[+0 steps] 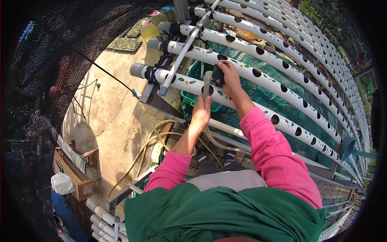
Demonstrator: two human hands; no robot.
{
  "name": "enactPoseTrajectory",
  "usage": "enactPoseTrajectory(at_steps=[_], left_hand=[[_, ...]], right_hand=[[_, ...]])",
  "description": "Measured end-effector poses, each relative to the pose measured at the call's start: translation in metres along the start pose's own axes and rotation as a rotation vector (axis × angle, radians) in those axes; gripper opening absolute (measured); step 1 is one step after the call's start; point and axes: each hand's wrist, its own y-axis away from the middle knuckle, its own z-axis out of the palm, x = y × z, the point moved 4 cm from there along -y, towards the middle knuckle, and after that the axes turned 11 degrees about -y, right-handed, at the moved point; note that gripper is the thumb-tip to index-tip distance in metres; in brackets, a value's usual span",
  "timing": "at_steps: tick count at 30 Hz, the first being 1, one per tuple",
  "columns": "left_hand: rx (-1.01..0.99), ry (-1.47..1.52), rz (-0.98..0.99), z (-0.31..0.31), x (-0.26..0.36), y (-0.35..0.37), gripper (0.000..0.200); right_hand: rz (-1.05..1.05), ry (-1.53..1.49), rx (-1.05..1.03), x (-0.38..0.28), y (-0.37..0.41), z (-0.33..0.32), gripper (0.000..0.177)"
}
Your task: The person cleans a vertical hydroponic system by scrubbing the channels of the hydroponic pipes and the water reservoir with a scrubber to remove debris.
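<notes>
My left hand (200, 112) is wrapped round a pale hose (207, 86), whose end points up over the nearest white pipe (258, 111). Beside that end, my right hand (230, 76) pinches a small dark, crumpled-looking object (218, 75); I cannot tell its kind. Both hands are over the near pipes, which have round dark holes and green leaf prints. Below the left hand, the hose bends down and to the right. A green plastic tub (188, 96) shows behind the pipes, partly hidden by them.
A thin white pipe (183, 56) crosses the row ends, with grey end caps (138, 70) to its left. Green sheeting (278, 97) lies under the rows. Looped hose (139, 159) rests on the concrete floor (109, 117). At lower left stands a wooden frame (78, 173).
</notes>
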Motion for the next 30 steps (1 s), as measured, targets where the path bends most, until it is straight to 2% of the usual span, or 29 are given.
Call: enactPoseTrajectory(at_steps=[1, 3, 6, 7, 8, 10, 11, 13, 14, 15, 16, 20, 21, 22, 25, 27, 28, 29, 30], left_hand=[[0.04, -0.096, 0.048, -0.009, 0.015, 0.002, 0.037], [0.125, -0.24, 0.13, -0.022, 0.032, 0.001, 0.038], [0.032, -0.275, -0.03, -0.032, 0.038, -0.006, 0.041], [0.089, -0.289, 0.049, -0.036, 0.044, -0.008, 0.043], [0.083, -0.308, 0.047, -0.038, 0.048, -0.01, 0.044], [0.204, -0.379, 0.272, -0.042, 0.052, -0.015, 0.045], [0.207, -0.383, 0.273, -0.043, 0.049, -0.016, 0.045], [0.066, -0.222, 0.061, -0.045, 0.059, -0.017, 0.045], [0.069, -0.213, 0.074, -0.046, 0.062, -0.022, 0.045], [0.053, -0.239, 0.037, -0.047, 0.072, -0.026, 0.05], [0.036, -0.265, 0.001, -0.049, 0.089, -0.03, 0.056], [0.079, -0.261, 0.049, -0.044, 0.143, -0.066, 0.054], [0.075, -0.231, 0.003, -0.043, 0.158, -0.076, 0.054], [0.073, -0.201, -0.041, -0.041, 0.169, -0.086, 0.053], [0.126, -0.251, 0.011, -0.027, 0.184, -0.122, 0.051], [0.059, -0.353, -0.051, -0.011, 0.177, -0.147, 0.051], [0.058, -0.388, -0.056, -0.002, 0.169, -0.156, 0.052], [0.086, -0.477, 0.022, 0.006, 0.146, -0.178, 0.056], [0.051, -0.453, -0.013, 0.013, 0.142, -0.183, 0.059]], right_hand=[[0.018, -0.09, 0.036, -0.01, -0.003, -0.013, 0.019], [0.001, -0.041, 0.044, -0.029, -0.003, -0.035, 0.019], [0.001, 0.104, 0.063, -0.053, 0.008, -0.054, 0.023], [0.012, 0.2, 0.039, -0.058, 0.009, -0.058, 0.028], [0.011, 0.197, 0.037, -0.058, 0.008, -0.063, 0.028], [-0.031, 0.23, -0.049, -0.057, 0.008, -0.063, 0.038], [-0.022, 0.166, -0.01, -0.054, 0.006, -0.064, 0.043], [0.023, 0.111, -0.001, -0.055, 0.005, -0.058, 0.041], [0.069, 0.061, 0.01, -0.055, 0.004, -0.056, 0.04], [0.039, 0.082, 0.006, -0.056, -0.002, -0.055, 0.026], [0.035, 0.081, 0.004, -0.061, -0.006, -0.054, 0.026], [0.017, -0.013, 0.079, -0.088, -0.014, -0.061, 0.019], [0.017, -0.047, 0.075, -0.094, -0.016, -0.066, 0.019], [0.014, -0.081, 0.069, -0.1, -0.018, -0.071, 0.019], [-0.002, -0.07, 0.078, -0.118, -0.021, -0.09, 0.026], [-0.072, 0.012, 0.032, -0.13, -0.03, -0.109, 0.038], [-0.078, 0.014, 0.034, -0.137, -0.033, -0.118, 0.038], [-0.078, 0.081, 0.039, -0.144, -0.036, -0.126, 0.038], [-0.076, 0.149, 0.045, -0.151, -0.037, -0.131, 0.038]])
